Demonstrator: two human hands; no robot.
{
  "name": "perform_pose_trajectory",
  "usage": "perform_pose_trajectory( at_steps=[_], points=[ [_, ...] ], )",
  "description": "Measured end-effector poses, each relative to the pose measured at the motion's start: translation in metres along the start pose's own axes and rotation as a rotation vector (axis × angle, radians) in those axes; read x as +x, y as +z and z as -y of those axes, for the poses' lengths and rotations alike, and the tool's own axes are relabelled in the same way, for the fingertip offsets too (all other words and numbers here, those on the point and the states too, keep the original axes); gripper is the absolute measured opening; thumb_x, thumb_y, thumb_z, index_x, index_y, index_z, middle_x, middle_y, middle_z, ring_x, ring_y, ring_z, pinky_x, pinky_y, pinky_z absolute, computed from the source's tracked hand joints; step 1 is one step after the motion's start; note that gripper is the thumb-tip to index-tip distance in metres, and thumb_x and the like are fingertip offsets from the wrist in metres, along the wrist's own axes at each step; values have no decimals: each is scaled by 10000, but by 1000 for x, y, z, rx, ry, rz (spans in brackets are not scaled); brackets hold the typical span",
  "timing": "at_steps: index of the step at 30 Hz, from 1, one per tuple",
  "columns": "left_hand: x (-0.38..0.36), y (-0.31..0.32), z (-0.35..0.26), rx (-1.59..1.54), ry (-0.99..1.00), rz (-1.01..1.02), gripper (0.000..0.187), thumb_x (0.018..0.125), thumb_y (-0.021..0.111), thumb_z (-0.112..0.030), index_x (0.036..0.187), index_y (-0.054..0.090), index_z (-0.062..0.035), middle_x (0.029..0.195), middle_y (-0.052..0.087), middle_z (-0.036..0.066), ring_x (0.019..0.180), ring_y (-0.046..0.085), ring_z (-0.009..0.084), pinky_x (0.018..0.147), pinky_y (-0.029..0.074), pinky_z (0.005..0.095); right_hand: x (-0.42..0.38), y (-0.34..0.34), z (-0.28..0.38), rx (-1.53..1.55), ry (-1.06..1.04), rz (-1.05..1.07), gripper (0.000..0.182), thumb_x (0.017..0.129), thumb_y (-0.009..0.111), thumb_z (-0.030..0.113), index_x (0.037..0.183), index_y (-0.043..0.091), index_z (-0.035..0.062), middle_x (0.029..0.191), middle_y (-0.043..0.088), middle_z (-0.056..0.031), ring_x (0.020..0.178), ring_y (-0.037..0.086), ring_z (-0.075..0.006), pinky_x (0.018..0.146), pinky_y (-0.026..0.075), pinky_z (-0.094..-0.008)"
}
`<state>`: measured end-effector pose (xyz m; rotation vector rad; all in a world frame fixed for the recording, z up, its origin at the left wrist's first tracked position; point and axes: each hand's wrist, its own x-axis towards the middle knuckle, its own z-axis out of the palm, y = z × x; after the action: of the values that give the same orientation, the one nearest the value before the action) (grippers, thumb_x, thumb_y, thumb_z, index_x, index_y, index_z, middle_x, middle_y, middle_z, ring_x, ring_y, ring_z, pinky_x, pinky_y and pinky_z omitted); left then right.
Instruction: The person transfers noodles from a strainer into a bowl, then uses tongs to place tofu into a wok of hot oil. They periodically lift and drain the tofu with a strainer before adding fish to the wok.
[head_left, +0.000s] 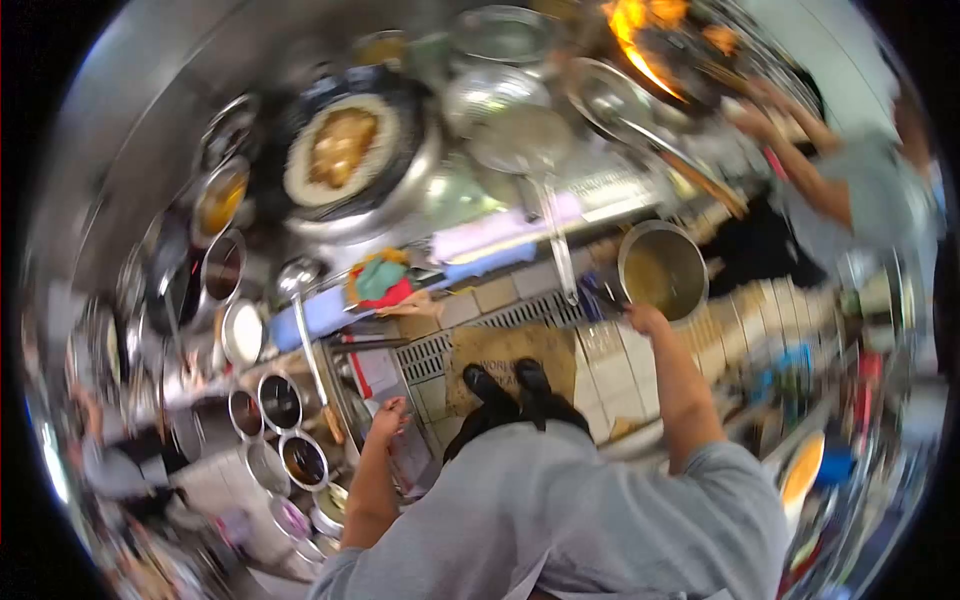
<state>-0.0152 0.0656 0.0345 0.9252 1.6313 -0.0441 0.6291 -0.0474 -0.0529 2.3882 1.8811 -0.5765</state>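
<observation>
My right hand point(647, 318) is closed at the near side of a deep metal pot point(690, 300), which holds some yellowish liquid. A dark blue item point(597, 297) lies beside that hand; blur hides what it is. My left hand point(390, 415) hangs near a red-and-white box point(376, 372), its fingers curled in, with nothing visible in them. Ahead on the stove, a wok point(400, 190) contains pale food with a browned middle point(343, 147). A long-handled strainer point(520, 140) rests to its right, its handle pointing toward me.
Flames point(640, 45) rise at a co-worker's wok point(690, 70) on the right; the co-worker's hands point(755, 115) are there. Several pots of dark sauce point(280, 402) stand left. A ladle point(315, 350) and folded cloths point(500, 230) lie along the stove edge. Underfoot is a cardboard sheet point(470, 345).
</observation>
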Motion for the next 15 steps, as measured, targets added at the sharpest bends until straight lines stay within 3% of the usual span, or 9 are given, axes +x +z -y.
perform_pose_trajectory(
  at_steps=[1, 2, 3, 5, 9, 11, 12, 13, 15],
  points=[
    [-10, 1, 4, -80, -6, -63, 393, 825, 489, -416, 1135, 468, -174, 1021, 543, -4, 735, 556, 145, 565, 444, 298, 20, -50, 16, 476, 326, 516, 389, 882, 379, 327, 1243, 414, 185, 655, 582, -112, 472, 534, -193, 432, 440, -346],
    [-20, 0, 12, -47, 3, -3, 400, 824, 492, -419, 1130, 474, -162, 1012, 547, 5, 742, 552, 143, 570, 444, 299, 28, -57, 23, 928, 531, 434, 321, 866, 408, 335, 1086, 509, 125, 568, 539, -55, 328, 434, -136, 309, 363, -291],
    [-27, -3, 20, -10, 23, 56, 407, 823, 494, -421, 1125, 479, -149, 1003, 550, 15, 750, 549, 140, 574, 443, 300, 55, -57, 10, 844, 617, 644, 312, 874, 412, 349, 1039, 528, 112, 578, 542, -54, 347, 445, -121, 317, 364, -282],
    [-43, 0, 44, -85, -4, -2, 413, 820, 496, -429, 1113, 490, -139, 983, 556, 27, 769, 542, 141, 575, 440, 302, 70, -66, 17, 1156, 1016, 582, 287, 870, 431, 328, 835, 573, 81, 594, 544, -78, 388, 457, -113, 364, 384, -269],
    [-97, 8, 84, -297, -96, -18, 455, 807, 511, -445, 1136, 471, -134, 1009, 548, 20, 804, 542, 172, 592, 440, 322, 69, -86, 41, 536, 630, 180, 336, 872, 429, 336, 726, 548, 59, 602, 550, -98, 500, 519, -132, 469, 429, -287],
    [-96, 17, 121, -267, -207, -28, 486, 799, 518, -463, 1153, 457, -137, 1025, 541, 14, 844, 545, 195, 619, 434, 354, 78, -91, 55, 363, 186, -464, 268, 856, 459, 354, 822, 537, 100, 663, 574, -72, 485, 499, -157, 357, 356, -288],
    [-84, 27, 150, -275, -187, -22, 486, 799, 518, -463, 1153, 457, -137, 1025, 541, 14, 844, 545, 195, 619, 434, 354, 80, -91, 81, 1246, 311, -230, 277, 829, 509, 374, 919, 516, 112, 692, 567, -40, 588, 533, -189, 469, 418, -342],
    [-66, 38, 182, -348, -166, 8, 498, 796, 520, -469, 1161, 449, -138, 1035, 538, 17, 873, 547, 211, 632, 431, 371, 61, -117, 131, 1463, 461, -141, 367, 806, 544, 391, 1039, 441, 126, 763, 559, -34, 642, 538, -178, 531, 432, -335],
    [-58, 43, 192, -414, -134, 53, 512, 792, 522, -475, 1170, 441, -140, 1046, 534, 20, 901, 548, 227, 645, 428, 388, 52, -120, 190, 1444, 362, -154, 491, 782, 587, 355, 1145, 318, 163, 824, 527, -50, 645, 496, -118, 516, 419, -254]
  ],
)
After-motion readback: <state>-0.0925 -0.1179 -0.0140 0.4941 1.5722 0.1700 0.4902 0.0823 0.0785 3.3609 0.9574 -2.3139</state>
